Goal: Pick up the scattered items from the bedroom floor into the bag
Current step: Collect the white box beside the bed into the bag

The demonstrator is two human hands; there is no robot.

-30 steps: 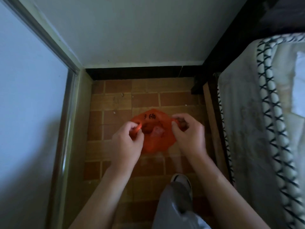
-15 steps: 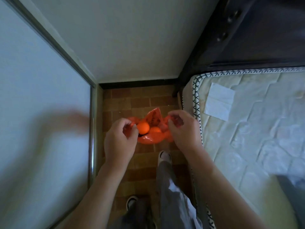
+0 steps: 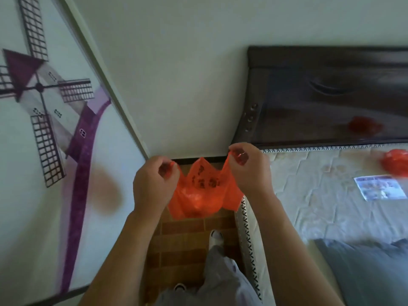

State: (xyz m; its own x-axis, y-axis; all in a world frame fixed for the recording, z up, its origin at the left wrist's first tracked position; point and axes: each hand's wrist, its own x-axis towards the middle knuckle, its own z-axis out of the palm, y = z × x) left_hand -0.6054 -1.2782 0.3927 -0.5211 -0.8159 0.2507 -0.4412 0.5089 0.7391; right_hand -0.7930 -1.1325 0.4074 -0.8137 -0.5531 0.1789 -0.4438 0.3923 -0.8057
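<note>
I've risen and lifted the orange plastic bag (image 3: 199, 193) off the tiled floor (image 3: 183, 237); left hand (image 3: 154, 184) and right hand (image 3: 249, 167) each pinch a handle, so tying them seems next.

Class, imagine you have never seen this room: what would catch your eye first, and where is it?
The bright orange plastic bag at centre, hanging between the left hand and right hand, each pinching a handle above the brick-pattern floor. Next, the purple windmill picture on the panel to the left. Another orange bundle lies on the mattress at far right.
</note>
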